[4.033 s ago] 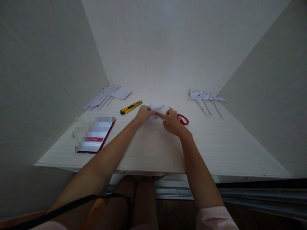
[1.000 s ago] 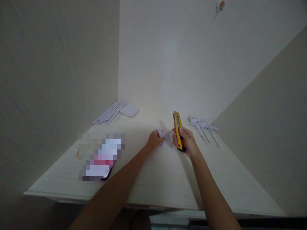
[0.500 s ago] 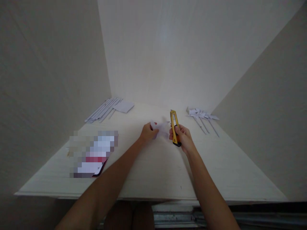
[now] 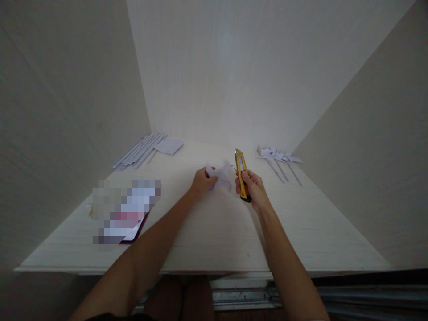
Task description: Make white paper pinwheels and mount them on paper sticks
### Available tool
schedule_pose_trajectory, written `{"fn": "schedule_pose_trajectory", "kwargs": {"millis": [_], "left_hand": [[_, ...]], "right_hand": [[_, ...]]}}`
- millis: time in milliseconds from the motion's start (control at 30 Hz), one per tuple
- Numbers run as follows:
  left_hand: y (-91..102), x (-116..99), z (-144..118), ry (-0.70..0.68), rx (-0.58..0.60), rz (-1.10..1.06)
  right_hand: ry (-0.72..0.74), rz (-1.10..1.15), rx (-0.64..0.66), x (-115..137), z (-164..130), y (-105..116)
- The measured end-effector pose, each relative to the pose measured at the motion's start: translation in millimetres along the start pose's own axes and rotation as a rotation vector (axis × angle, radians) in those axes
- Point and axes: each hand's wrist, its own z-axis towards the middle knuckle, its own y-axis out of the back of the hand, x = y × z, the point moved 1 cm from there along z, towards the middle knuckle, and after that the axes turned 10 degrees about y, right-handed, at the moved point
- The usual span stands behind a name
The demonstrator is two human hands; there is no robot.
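Note:
My left hand [image 4: 202,180] pinches a white paper pinwheel [image 4: 222,176] whose curved blades stick out to the right of my fingers. In my right hand [image 4: 253,187] a yellow utility knife [image 4: 242,171] is gripped upright, my thumb resting on its slider. A short length of blade shows at the knife's top end. A thin dark tip pokes out beside the knife, too small to make out. The two hands are close together above the white tabletop [image 4: 214,236], with a small gap between pinwheel and knife.
Rolled paper sticks [image 4: 138,150] lie at the back left beside folded paper squares [image 4: 170,146]. At the back right are several finished paper pinwheels [image 4: 277,154] on sticks. A phone with a blurred screen [image 4: 133,218] lies at the left. Walls [image 4: 214,80] enclose the back and sides.
The view has shifted slightly. The pinwheel's blades now show more clearly in my left hand. More of the knife's blade shows at its tip, and my right thumb sits higher on the handle.

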Motion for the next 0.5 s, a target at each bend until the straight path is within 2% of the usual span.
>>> {"fn": "schedule_pose_trajectory", "kwargs": {"millis": [167,400,500], "left_hand": [[-0.3,-1.3,-0.4,0.019,-0.01,0.011],[0.3,-2.6,0.7,0.015,-0.031,0.011],[0.7,-1.9,1.5,0.016,-0.032,0.008]], "right_hand": [[-0.012,0.017,0.08,-5.1,-0.5,2.9],[0.031,-0.081,-0.034,-4.6,-1.2,2.2],[0.032,-0.11,-0.014,-2.5,-2.6,0.7]]}}
